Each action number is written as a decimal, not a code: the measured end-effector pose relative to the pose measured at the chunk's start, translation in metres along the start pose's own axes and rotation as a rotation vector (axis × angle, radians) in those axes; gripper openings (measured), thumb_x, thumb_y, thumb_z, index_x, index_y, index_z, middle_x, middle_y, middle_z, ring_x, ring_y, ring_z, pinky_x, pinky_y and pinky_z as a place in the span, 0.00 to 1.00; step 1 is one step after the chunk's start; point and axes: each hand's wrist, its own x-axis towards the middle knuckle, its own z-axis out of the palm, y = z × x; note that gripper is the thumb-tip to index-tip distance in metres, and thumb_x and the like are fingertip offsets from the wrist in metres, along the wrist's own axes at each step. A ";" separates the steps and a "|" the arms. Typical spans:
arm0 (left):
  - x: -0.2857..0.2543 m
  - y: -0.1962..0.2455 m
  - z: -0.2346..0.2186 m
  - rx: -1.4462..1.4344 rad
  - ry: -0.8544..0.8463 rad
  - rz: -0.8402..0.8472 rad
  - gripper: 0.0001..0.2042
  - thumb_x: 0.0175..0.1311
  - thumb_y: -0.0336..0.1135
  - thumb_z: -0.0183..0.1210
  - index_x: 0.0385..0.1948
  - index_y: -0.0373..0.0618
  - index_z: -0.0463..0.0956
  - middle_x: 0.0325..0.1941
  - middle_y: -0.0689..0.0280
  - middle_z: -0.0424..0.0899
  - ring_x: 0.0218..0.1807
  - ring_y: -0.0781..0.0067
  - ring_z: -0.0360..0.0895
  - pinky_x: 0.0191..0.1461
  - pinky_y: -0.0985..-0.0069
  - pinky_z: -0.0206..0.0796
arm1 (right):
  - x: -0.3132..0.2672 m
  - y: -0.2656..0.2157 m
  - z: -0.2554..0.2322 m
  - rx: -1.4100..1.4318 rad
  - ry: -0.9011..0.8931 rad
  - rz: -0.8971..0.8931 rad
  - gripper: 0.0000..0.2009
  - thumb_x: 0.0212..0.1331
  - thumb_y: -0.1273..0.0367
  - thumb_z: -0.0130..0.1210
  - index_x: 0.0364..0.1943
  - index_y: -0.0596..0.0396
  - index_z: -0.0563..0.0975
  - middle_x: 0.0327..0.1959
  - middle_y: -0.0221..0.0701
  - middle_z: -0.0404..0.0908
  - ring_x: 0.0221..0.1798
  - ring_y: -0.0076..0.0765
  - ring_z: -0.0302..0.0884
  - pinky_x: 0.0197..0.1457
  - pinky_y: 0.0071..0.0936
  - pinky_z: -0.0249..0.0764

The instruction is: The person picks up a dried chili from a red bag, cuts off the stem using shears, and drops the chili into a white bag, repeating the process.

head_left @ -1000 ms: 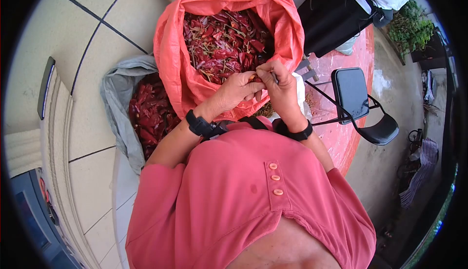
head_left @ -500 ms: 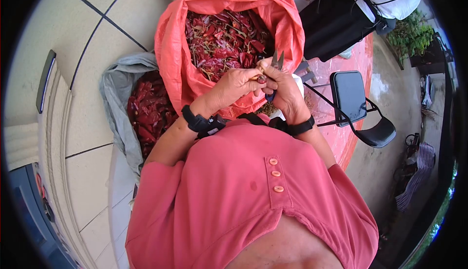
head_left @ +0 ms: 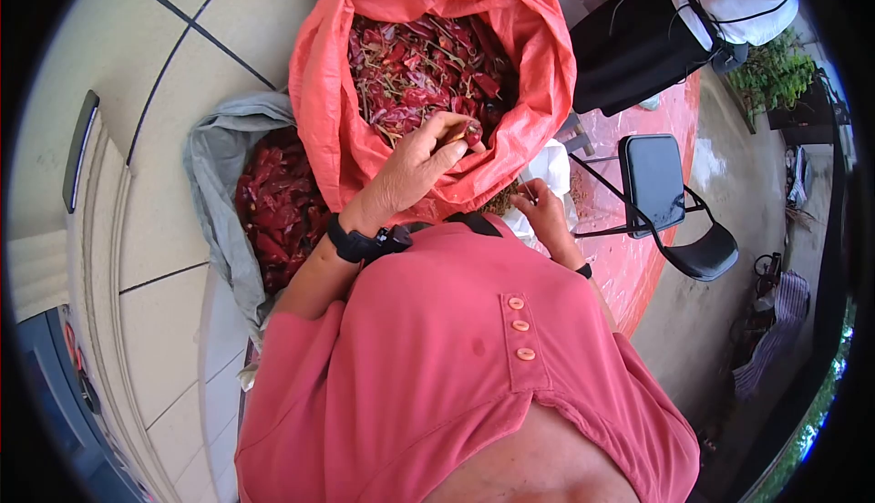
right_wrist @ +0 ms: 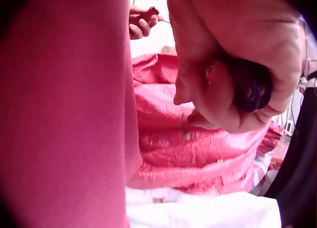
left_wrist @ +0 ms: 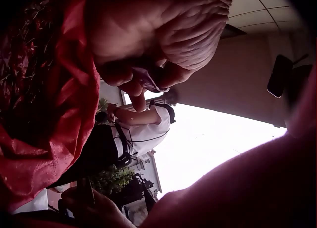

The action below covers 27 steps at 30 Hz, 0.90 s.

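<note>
Over the near rim of the coral sack (head_left: 319, 93), filled with dried red chilies (head_left: 428, 66), my left hand (head_left: 415, 170) pinches a dark red chili (head_left: 473, 133). The left wrist view shows that chili (left_wrist: 146, 79) between curled fingers of the left hand (left_wrist: 148, 29). Lower and to the right, my right hand (head_left: 549, 220) is beside a white bag (head_left: 554, 161). In the right wrist view, the right hand (right_wrist: 237, 54) has its fingers curled round the dark scissor handles (right_wrist: 251, 86). The scissor blades are mostly hidden in the head view.
A grey sack (head_left: 214, 166) of red chilies stands left of the coral sack. On the right are a black folding chair (head_left: 654, 179) and a wet red surface (head_left: 620, 271). Another person (head_left: 638, 47) in white and black is at the upper right.
The hands have moved apart. My right hand has drawn down and toward my body with the scissors, while my left hand has lifted slightly over the sack, still holding a chili.
</note>
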 end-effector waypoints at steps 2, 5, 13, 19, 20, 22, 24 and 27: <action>-0.003 -0.007 -0.003 0.029 -0.017 -0.048 0.12 0.71 0.33 0.50 0.49 0.36 0.72 0.40 0.64 0.81 0.47 0.77 0.77 0.53 0.79 0.68 | 0.001 0.004 -0.007 0.035 -0.031 0.023 0.14 0.67 0.61 0.52 0.42 0.60 0.76 0.28 0.30 0.78 0.29 0.23 0.71 0.35 0.24 0.69; -0.004 -0.005 -0.004 -0.042 -0.031 -0.106 0.10 0.71 0.32 0.52 0.46 0.36 0.72 0.39 0.65 0.82 0.47 0.78 0.78 0.51 0.79 0.69 | -0.001 -0.050 -0.034 0.203 -0.145 0.069 0.18 0.71 0.58 0.47 0.46 0.60 0.76 0.29 0.28 0.77 0.31 0.21 0.69 0.38 0.19 0.67; 0.002 -0.012 0.002 0.105 0.113 0.119 0.06 0.61 0.28 0.62 0.37 0.39 0.76 0.35 0.69 0.77 0.39 0.80 0.75 0.44 0.82 0.67 | 0.002 -0.163 -0.059 0.001 -0.153 -0.317 0.15 0.63 0.60 0.57 0.45 0.57 0.79 0.30 0.38 0.81 0.31 0.38 0.80 0.35 0.29 0.73; -0.003 -0.008 -0.004 0.155 0.085 0.097 0.07 0.60 0.22 0.61 0.39 0.39 0.75 0.40 0.70 0.74 0.42 0.83 0.72 0.46 0.84 0.66 | 0.008 -0.165 -0.050 -0.147 -0.095 -0.390 0.16 0.61 0.58 0.58 0.44 0.54 0.80 0.31 0.40 0.82 0.32 0.45 0.82 0.34 0.36 0.73; -0.003 -0.007 -0.004 0.167 0.091 0.090 0.07 0.60 0.22 0.61 0.39 0.39 0.76 0.39 0.70 0.75 0.41 0.82 0.72 0.46 0.84 0.66 | 0.007 -0.166 -0.050 -0.152 -0.099 -0.384 0.16 0.61 0.58 0.58 0.44 0.54 0.80 0.30 0.40 0.82 0.32 0.45 0.82 0.34 0.36 0.73; -0.004 -0.003 -0.003 0.225 0.115 0.107 0.08 0.57 0.22 0.62 0.37 0.38 0.76 0.37 0.69 0.76 0.40 0.80 0.74 0.45 0.82 0.67 | 0.006 -0.169 -0.051 -0.161 -0.105 -0.369 0.16 0.61 0.57 0.57 0.43 0.55 0.80 0.28 0.39 0.82 0.31 0.45 0.81 0.33 0.36 0.73; -0.003 0.004 -0.001 0.316 0.146 0.156 0.08 0.53 0.22 0.63 0.34 0.38 0.77 0.32 0.67 0.77 0.37 0.75 0.77 0.43 0.80 0.68 | 0.008 -0.167 -0.052 -0.122 -0.182 -0.293 0.16 0.61 0.57 0.57 0.42 0.54 0.80 0.27 0.39 0.81 0.30 0.45 0.81 0.33 0.36 0.72; -0.003 0.009 0.000 0.423 0.140 0.236 0.10 0.49 0.19 0.62 0.35 0.39 0.78 0.33 0.65 0.78 0.37 0.71 0.79 0.41 0.78 0.70 | 0.010 -0.162 -0.052 -0.084 -0.235 -0.245 0.15 0.62 0.57 0.57 0.41 0.54 0.80 0.26 0.39 0.81 0.29 0.45 0.81 0.32 0.36 0.72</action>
